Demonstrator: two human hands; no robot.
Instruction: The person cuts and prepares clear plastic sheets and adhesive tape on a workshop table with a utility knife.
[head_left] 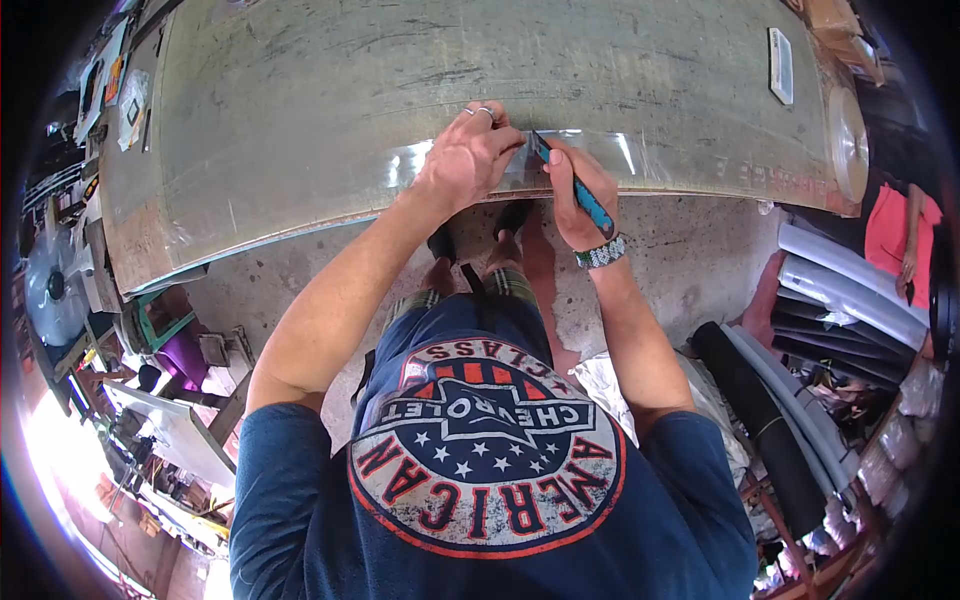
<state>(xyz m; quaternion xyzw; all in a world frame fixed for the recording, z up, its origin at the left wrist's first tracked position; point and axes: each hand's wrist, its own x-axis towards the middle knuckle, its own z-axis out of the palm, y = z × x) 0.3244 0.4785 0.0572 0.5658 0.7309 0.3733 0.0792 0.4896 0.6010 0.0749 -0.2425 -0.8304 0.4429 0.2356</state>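
Closest to my camera is the dark blue shirt [488,460]. Past it, thin, shiny, clear plastic [408,162] lies along the middle of the near edge of the table [300,80]. My left hand [465,160] is over it, fingers curled; I cannot tell if they pinch it. Next comes the blue and black knife [590,205]. It slants, with its tip just beside the left fingers and its back end reaching past the near edge. My right hand [578,185] is closed around it, so that hand is nearer. A white-edged block [780,66] and a clear roll [849,145] sit by the right edge.
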